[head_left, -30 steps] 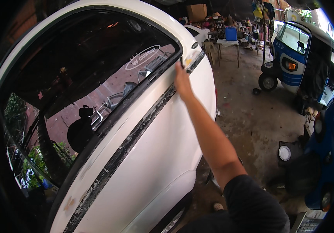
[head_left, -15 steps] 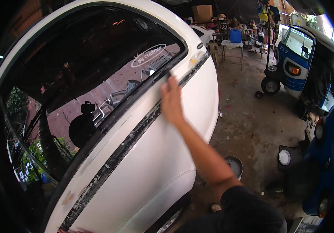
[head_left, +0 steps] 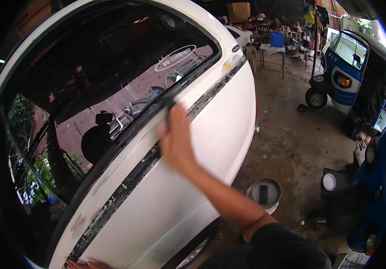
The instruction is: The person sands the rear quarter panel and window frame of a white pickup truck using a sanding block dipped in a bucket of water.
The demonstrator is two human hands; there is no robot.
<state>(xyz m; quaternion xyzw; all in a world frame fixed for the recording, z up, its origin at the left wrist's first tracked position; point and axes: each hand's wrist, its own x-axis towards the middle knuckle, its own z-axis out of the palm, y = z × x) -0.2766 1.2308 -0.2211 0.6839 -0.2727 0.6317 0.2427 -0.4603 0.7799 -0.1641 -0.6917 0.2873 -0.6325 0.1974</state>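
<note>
My right hand [head_left: 175,139], blurred by motion, presses a small dark sanding block [head_left: 171,106] against the white side panel [head_left: 202,166] of a vehicle, just below the big dark window [head_left: 112,58]. Much of the block is hidden by the fingers. A black strip [head_left: 121,190] with worn, whitish marks runs along the panel beneath that hand. At the lower left edge, my left hand [head_left: 87,265] lies on the panel at the strip's near end, fingers stretched out, partly cut off by the picture's rim. Tan patches [head_left: 77,224] show on the white paint.
A bucket [head_left: 266,193] with a dark rectangular piece in it stands on the floor beside the vehicle. Further right are a white round dish [head_left: 329,182] and a blue and white three-wheeler [head_left: 345,71]. At the back, a small table [head_left: 271,48] bears a blue container.
My right hand has slid with the block down and left along the panel. More of the bucket shows, and more of my left hand has come into view at the lower edge.
</note>
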